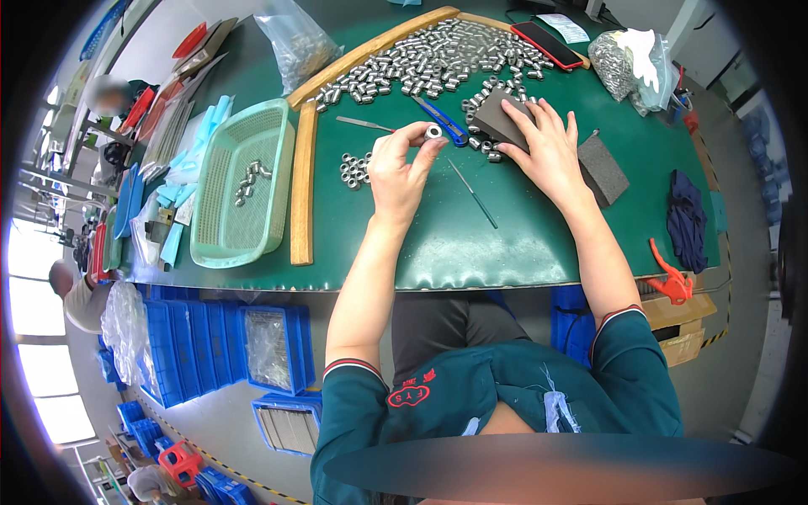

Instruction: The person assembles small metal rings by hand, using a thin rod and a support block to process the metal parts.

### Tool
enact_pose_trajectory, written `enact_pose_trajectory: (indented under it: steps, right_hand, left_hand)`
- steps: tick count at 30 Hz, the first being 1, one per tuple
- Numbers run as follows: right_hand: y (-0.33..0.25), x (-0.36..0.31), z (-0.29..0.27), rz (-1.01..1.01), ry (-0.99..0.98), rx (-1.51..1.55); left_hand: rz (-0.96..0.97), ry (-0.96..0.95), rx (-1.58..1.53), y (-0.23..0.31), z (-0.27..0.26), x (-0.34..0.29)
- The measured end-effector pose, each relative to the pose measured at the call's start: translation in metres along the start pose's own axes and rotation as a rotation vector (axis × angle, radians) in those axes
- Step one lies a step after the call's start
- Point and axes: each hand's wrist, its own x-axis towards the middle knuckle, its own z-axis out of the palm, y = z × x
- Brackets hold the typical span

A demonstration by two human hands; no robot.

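Note:
Between the thumb and fingers of my left hand (397, 177) is a small metal sleeve (433, 132), its open end showing. My right hand (551, 151) grips a grey-brown rectangular block (497, 118), with fingers over its top and the thumb at its near side. Several metal sleeves lie around and partly under that block. A blue utility knife (443, 122) lies between the hands, and a thin needle-like tool (473, 195) rests nearer me. Beside my left hand stands a small group of sleeves (353, 171) on end, with a flat file (362, 124) beyond it.
Wooden strips (303, 194) border a large pile of metal sleeves (421, 63). A green basket (282, 210) at left holds a few sleeves. At right lie a second grey block (602, 172), a dark cloth (688, 220) and an orange-red tool (672, 282) by the table edge.

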Motion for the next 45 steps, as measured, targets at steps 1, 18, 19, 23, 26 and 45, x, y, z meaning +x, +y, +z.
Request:
enact_pose_trajectory:
  steps: [1,18,19,23,26,45]
  right_hand:
    - [0.000,0.000,0.000,0.005,-0.014,-0.001]
    - [-0.004,0.003,0.001,-0.062,0.118,0.124]
    - [-0.004,0.004,-0.001,-0.111,0.179,0.242]
    - [-0.012,0.002,-0.008,-0.029,0.118,0.808]
    - [-0.013,-0.002,-0.010,-0.129,0.095,0.735]
    - [-0.036,-0.024,-0.018,-0.351,-0.460,0.273]
  left_hand:
    - [0.002,-0.001,-0.001,0.001,0.000,0.000]
    - [0.019,0.050,-0.068,-0.006,0.001,0.007]
    - [0.008,0.048,-0.048,-0.006,-0.001,0.008]
    - [0.256,-0.078,0.299,-0.011,-0.033,0.028]
    - [0.232,-0.112,0.581,-0.012,-0.087,0.060]
    - [0.188,-0.715,0.923,-0.001,-0.121,0.054]
